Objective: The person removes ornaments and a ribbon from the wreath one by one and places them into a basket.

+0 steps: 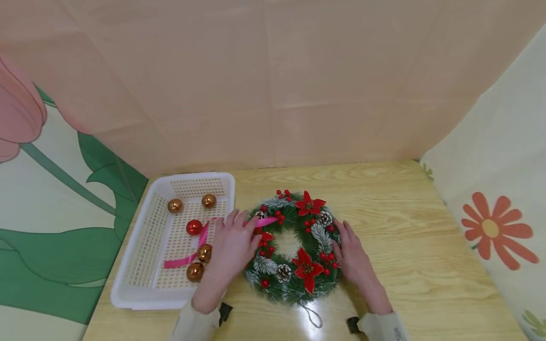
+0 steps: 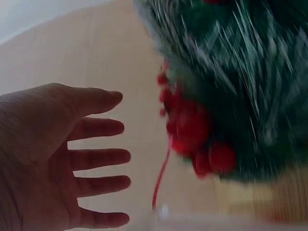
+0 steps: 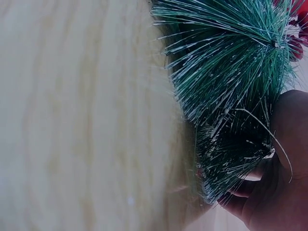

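Note:
A green Christmas wreath (image 1: 273,296) with red poinsettias, berries, pinecones and frosted sprigs lies on the table. My right hand (image 1: 353,255) grips its right edge; the right wrist view has the thumb and curled fingers (image 3: 236,202) around the dark needles. By the wreath's left side is my left hand (image 1: 232,244), fingers straight and spread, and the left wrist view leaves a gap between them and the red berries (image 2: 192,127). A pink ribbon (image 1: 183,261) runs from the basket behind the left hand, its other end over the wreath.
At the left stands a white plastic basket (image 1: 128,279) with several shiny balls, copper-coloured ones (image 1: 175,205) and a red one (image 1: 194,227). A thin cord loop (image 1: 314,318) sticks out at the wreath's front. Behind the wooden table (image 1: 409,237) rises a plain beige backdrop (image 1: 273,94).

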Tool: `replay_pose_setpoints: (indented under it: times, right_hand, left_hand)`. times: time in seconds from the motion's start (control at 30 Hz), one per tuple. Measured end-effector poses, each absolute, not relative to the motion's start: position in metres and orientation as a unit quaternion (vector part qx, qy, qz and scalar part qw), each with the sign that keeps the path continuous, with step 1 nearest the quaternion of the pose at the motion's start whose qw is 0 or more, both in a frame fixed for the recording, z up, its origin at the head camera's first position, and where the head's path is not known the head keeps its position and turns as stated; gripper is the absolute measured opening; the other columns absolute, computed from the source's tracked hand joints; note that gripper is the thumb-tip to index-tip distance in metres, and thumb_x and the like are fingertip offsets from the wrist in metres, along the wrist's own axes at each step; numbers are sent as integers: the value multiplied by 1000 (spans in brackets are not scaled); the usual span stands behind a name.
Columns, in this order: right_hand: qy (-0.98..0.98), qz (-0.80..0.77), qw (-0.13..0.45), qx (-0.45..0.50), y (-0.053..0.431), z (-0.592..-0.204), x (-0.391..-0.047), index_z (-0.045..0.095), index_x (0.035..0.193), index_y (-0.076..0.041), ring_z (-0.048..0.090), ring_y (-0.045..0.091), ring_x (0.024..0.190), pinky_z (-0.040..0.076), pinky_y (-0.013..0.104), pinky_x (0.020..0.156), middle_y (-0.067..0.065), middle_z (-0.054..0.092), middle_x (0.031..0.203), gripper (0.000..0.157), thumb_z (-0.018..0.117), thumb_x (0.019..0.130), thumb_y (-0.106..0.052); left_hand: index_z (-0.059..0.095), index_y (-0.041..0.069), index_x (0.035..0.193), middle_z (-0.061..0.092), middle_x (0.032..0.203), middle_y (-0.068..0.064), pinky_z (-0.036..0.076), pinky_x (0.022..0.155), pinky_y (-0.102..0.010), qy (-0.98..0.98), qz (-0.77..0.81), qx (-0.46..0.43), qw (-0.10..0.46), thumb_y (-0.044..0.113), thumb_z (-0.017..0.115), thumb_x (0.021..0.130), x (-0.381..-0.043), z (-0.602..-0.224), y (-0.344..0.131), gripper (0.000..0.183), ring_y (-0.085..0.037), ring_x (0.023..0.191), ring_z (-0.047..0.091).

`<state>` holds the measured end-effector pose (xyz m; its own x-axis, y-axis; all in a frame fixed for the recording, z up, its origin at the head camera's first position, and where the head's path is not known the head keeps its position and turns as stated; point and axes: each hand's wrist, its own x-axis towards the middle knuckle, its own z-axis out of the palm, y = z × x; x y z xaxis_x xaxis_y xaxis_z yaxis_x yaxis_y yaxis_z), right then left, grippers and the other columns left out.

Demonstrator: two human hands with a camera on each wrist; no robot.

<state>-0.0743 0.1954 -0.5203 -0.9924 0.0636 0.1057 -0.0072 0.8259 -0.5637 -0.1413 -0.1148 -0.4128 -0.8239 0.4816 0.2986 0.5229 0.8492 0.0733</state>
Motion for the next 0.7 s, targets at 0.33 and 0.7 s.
replay_pose_setpoints:
  times: [0.33,0.7]
  right_hand:
    - [-951,303,61,-14,192,-519,-72,28,147,-9,34,52,124,37,66,90,30,26,146,54,49,98,-21]
    - [-950,304,73,-8,195,-522,-73,29,147,-8,34,52,124,36,66,92,31,25,146,55,50,98,-20]
  left_hand:
    - [70,13,88,64,95,-8,46,71,-51,-964,-41,-218,146,29,73,78,-150,-436,-53,18,-31,94,58]
    - [72,16,79,63,93,-7,42,81,-54,-977,-29,-191,86,17,70,76,-162,-449,-44,4,-31,95,56]
